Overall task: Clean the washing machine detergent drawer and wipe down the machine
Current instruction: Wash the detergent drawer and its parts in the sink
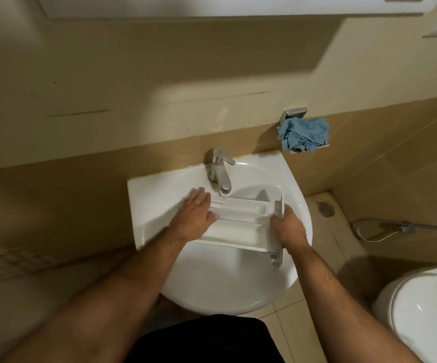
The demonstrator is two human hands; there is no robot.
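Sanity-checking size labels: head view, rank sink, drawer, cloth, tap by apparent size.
1. sink
2. drawer, partly covered by both hands
3. cloth
4. tap
Cloth and tap look close; the cloth is farther away and bunched, so their order is unsure.

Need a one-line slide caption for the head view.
White plastic detergent drawer rinsed under chrome tap over white ceramic sink; left hand flat on it, right hand gripping its front panel.

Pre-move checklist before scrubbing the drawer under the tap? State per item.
1. Detergent drawer over the sink: ok.
2. Right hand grips the drawer's front panel end: ok.
3. Left hand lies flat on the drawer's other end, fingers straight: ok.
4. Water from the faucet lands in a compartment: ok.
5. Blue cloth on the wall holder, not in hand: not ok for wiping.
6. Residue left in compartments: cannot tell.
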